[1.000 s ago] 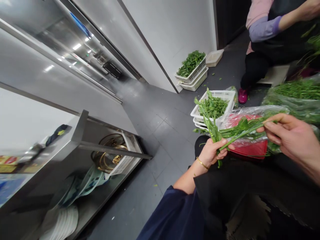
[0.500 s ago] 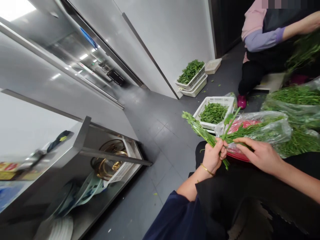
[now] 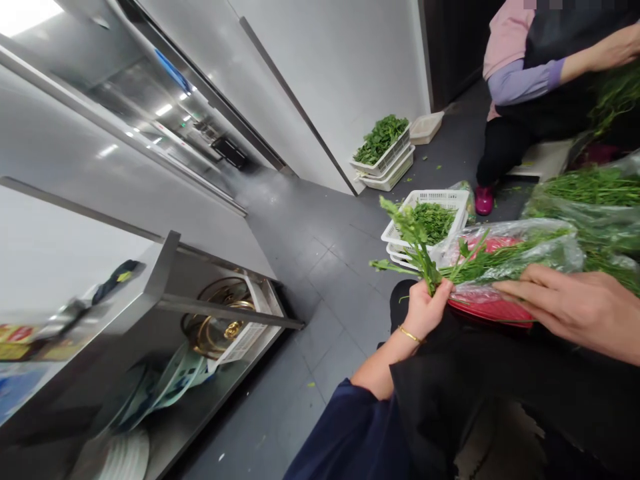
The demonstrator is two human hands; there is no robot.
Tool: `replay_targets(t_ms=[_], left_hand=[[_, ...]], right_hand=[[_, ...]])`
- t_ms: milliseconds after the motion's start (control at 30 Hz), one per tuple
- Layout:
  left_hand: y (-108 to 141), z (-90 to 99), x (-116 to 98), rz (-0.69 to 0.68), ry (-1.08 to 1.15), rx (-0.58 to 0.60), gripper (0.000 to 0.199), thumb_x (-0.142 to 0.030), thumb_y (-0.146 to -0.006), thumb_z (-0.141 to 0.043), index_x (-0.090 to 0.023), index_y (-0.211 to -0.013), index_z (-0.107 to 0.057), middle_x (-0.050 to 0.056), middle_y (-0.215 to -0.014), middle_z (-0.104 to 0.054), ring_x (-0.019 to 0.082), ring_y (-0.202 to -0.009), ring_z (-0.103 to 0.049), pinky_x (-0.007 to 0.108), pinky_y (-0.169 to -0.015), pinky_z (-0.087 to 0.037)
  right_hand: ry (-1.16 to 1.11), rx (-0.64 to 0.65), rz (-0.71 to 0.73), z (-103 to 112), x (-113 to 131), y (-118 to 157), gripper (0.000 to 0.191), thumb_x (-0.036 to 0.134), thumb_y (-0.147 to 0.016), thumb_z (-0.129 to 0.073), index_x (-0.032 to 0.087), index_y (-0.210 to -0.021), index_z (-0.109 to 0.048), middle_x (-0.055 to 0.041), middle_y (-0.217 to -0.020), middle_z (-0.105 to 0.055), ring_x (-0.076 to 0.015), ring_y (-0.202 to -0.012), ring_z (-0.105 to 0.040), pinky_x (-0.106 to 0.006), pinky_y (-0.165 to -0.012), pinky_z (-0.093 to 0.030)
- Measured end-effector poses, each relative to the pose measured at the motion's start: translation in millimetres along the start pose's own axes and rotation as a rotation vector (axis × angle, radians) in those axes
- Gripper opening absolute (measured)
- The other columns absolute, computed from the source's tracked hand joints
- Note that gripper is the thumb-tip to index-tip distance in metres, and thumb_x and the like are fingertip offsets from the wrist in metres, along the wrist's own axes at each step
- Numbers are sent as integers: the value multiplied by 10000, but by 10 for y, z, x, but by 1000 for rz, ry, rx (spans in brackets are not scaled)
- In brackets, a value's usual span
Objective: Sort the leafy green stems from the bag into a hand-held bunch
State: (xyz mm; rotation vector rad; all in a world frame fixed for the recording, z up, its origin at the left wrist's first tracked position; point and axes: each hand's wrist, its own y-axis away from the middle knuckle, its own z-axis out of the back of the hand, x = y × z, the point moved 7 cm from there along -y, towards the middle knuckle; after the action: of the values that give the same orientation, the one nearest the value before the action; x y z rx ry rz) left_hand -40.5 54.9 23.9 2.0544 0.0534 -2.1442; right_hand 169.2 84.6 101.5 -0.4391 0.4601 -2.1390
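Note:
My left hand (image 3: 427,307), with a gold bracelet at the wrist, is closed round a bunch of leafy green stems (image 3: 423,247). Its leafy ends point up and away from me, and a few stems splay sideways. To the right, my right hand (image 3: 575,307) hangs over a red container (image 3: 493,313), fingers pressed together; whatever lies between them is hidden. Just beyond both hands, a clear plastic bag (image 3: 555,250) with long green stems rests on the red container. Behind the bunch stands a white basket (image 3: 457,200) of cut greens.
Stacked white baskets (image 3: 390,167) of greens stand by the wall, beside a small white tray (image 3: 427,127). At right, a person in purple sleeves (image 3: 525,83) handles greens behind bagged stems (image 3: 590,190). A steel shelf (image 3: 225,307) with pot lids and dishes occupies the left.
My right hand has moved right and nearer to me, away from my left hand. The bunch in my left hand has tipped more upright.

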Motion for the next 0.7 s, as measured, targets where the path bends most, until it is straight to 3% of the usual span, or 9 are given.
replay_targets(t_ms=[67, 133, 233, 367, 467, 567, 633, 700], left_hand=[[32, -34, -35, 21, 16, 53, 530, -662, -728, -686, -133, -704, -659, -21, -536, -468, 114, -597, -432, 244, -568, -359], [71, -69, -80, 31, 21, 122, 537, -664, -735, -679, -129, -699, -653, -16, -549, -473, 113, -604, -431, 244, -575, -354], [117, -100, -154, 26, -4, 228, 537, -658, -746, -674, -123, -706, -654, 3, -602, -522, 116, -631, -451, 246, -603, -365], [138, -149, -195, 37, -36, 361, 511, -634, -726, -708, -127, -690, -655, 16, -647, -565, 114, -643, -467, 247, -619, -371], [152, -271, -179, 128, 121, 471, 485, -610, -748, -704, -132, -707, -637, -36, -524, -443, 75, -507, -363, 236, -512, -267], [149, -409, -229, 174, 279, 544, 481, -610, -748, -706, -138, -728, -616, -69, -470, -362, 55, -439, -286, 244, -478, -202], [142, -464, -268, 174, 279, 583, 486, -614, -739, -713, -137, -735, -620, -60, -473, -376, 56, -442, -306, 247, -476, -206], [147, -463, -265, 187, 241, 614, 488, -613, -732, -720, -134, -727, -627, -42, -491, -408, 57, -450, -329, 245, -468, -205]], right_hand=[[82, -150, 129, 65, 182, -121, 332, 244, -947, -445, 260, -1129, -722, -25, -795, -649, -91, -540, -508, -254, -504, -315], [110, -154, 143, -9, 243, -259, 323, 241, -953, -470, 261, -1182, -698, -21, -807, -639, -84, -545, -481, -264, -495, -262], [-37, 24, 134, -257, 195, -383, 320, 335, -977, -448, 251, -1158, -698, -31, -812, -621, -83, -543, -464, -258, -491, -224], [-423, 305, 161, -471, 205, -321, 345, 375, -992, -419, 210, -905, -710, -28, -761, -627, -96, -602, -539, -229, -577, -354], [-768, 267, -29, -411, 201, -249, 327, 412, -969, -462, 218, -902, -718, -26, -786, -656, -118, -681, -596, -236, -655, -438], [-961, 185, -322, -414, 137, -112, 339, 448, -944, -496, 212, -831, -712, -19, -726, -642, -125, -625, -571, -240, -591, -436], [-918, 122, -420, -416, 46, -19, 324, 463, -917, -532, 213, -815, -712, -32, -778, -671, -145, -667, -595, -254, -614, -451], [-715, -41, -480, -321, -174, 58, 299, 461, -882, -572, 211, -785, -703, -51, -849, -695, -174, -747, -619, -287, -719, -471]])
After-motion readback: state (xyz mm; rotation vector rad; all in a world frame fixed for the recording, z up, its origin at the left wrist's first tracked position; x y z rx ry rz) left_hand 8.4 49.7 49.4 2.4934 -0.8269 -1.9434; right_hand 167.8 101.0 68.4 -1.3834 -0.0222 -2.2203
